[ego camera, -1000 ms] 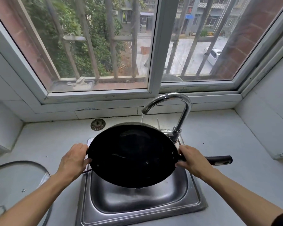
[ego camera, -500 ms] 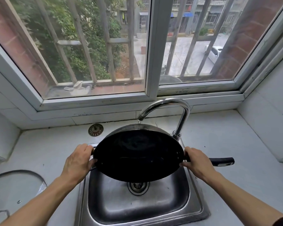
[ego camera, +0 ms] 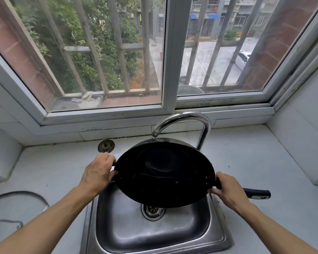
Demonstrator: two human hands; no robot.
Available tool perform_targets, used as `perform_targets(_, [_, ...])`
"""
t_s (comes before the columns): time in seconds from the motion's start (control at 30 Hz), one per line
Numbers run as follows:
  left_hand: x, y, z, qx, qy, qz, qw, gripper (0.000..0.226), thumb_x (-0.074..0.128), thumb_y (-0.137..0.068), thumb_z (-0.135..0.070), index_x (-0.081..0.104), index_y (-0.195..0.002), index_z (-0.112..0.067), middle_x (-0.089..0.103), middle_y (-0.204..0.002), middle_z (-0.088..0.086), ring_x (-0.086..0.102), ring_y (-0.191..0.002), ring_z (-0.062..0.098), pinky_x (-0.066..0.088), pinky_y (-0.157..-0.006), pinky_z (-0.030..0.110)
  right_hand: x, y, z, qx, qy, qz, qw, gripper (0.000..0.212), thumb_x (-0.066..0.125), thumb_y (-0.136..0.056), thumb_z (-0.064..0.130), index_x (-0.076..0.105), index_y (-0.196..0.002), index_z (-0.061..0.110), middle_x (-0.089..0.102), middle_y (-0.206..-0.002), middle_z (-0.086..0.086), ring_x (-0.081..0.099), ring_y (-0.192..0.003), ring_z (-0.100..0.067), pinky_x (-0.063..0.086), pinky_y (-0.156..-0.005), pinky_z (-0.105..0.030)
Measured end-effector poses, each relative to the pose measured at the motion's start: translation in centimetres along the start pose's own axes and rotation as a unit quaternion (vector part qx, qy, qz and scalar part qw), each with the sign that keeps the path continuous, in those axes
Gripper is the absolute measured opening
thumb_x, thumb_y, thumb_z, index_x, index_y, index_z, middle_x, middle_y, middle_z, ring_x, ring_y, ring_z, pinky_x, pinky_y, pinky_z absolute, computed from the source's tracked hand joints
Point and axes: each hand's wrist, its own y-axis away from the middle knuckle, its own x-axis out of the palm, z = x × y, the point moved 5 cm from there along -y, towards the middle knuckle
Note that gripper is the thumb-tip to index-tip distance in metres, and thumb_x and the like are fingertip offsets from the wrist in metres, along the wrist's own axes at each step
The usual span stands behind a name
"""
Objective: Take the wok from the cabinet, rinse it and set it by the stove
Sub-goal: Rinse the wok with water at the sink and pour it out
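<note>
I see the round black wok (ego camera: 163, 175), its matte inside glossy where wet, tilted toward me above the square brushed-steel sink (ego camera: 217, 233), under the curved chrome tap (ego camera: 200, 121). My left hand (ego camera: 97, 173) grips its rim at 9 o'clock; my right hand (ego camera: 228, 189) curls round the base of the straight black handle (ego camera: 257, 193) at 3 o'clock. A metal strainer (ego camera: 106, 146) lies on the pale stone desk (ego camera: 255, 162) at 11 o'clock.
</note>
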Motion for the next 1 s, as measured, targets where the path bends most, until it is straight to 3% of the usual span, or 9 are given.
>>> perform_targets(0.3, [0.3, -2.4, -2.3, 0.023, -0.003, 0.010, 1.000, 0.032, 0.083, -0.065, -0.017, 0.055, -0.081, -0.016, 0.049, -0.080, -0.002, 0.050, -0.080, 0.022, 0.043, -0.049, 0.032, 0.0, 1.6, -2.3, 0.048, -0.035, -0.001, 0.998, 0.036, 0.083, -0.069, 0.037, 0.050, -0.076, 0.024, 0.059, -0.069, 0.006, 0.056, -0.066, -0.013, 0.050, -0.061, -0.035])
perform_targets(0.73, [0.4, -2.8, -3.0, 0.030, -0.006, 0.009, 0.999, 0.032, 0.083, -0.066, -0.018, 0.056, -0.083, -0.015, 0.052, -0.082, 0.001, 0.051, -0.082, 0.024, 0.040, -0.048, 0.030, -0.3, 1.9, -2.8, 0.055, -0.038, -0.013, 0.998, 0.032, 0.082, -0.071, 0.033, 0.052, -0.080, 0.026, 0.062, -0.074, 0.009, 0.059, -0.070, -0.010, 0.053, -0.065, -0.036])
perform_targets(1.0, [0.1, -1.2, -1.3, -0.002, 0.005, 0.003, 1.000, 0.033, 0.084, -0.066, -0.019, 0.056, -0.082, -0.016, 0.051, -0.081, -0.002, 0.051, -0.079, 0.022, 0.044, -0.049, 0.031, -1.0, 1.3, -0.9, 0.032, -0.027, -0.034, 0.999, 0.038, 0.083, -0.071, 0.033, 0.047, -0.073, 0.024, 0.058, -0.067, 0.006, 0.054, -0.063, -0.013, 0.047, -0.056, -0.034])
